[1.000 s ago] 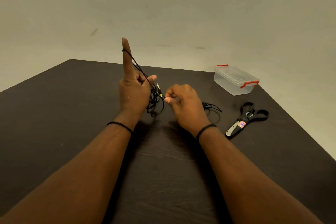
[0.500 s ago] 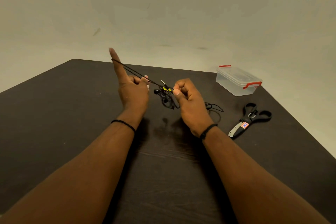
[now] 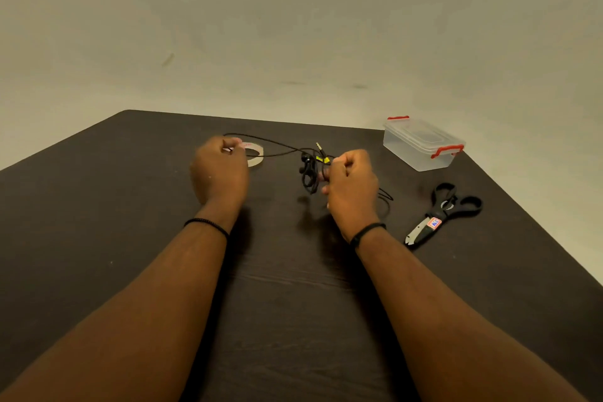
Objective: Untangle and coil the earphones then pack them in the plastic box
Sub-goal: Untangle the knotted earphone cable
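Now, per the head view:
L hand: fingers curled, back to cam, held above table; it seemed to hold the cord's far end, but blur hid the exact grip.
R hand: fist curled round the bunched part of the earphones, raised off table, thumb side up.
Earphones: black; tangled bundle w/ earbuds hung just left of R hand; jack plug poked up above bundle, yellow tag next to it. Two strands ran taut from bundle to L hand. Another loop trailed on table to the right of R wrist.
Box: clear plastic w/ red clips, lid on, far right corner of table, well apart from both hands.
Tape: clear roll, flat on table, partly hidden behind L hand; cord passed over it.
Scissors: black handles, blades shut, on table right of R arm, near box.
Table: dark wood grain.
Wristbands: thin black band on each wrist.
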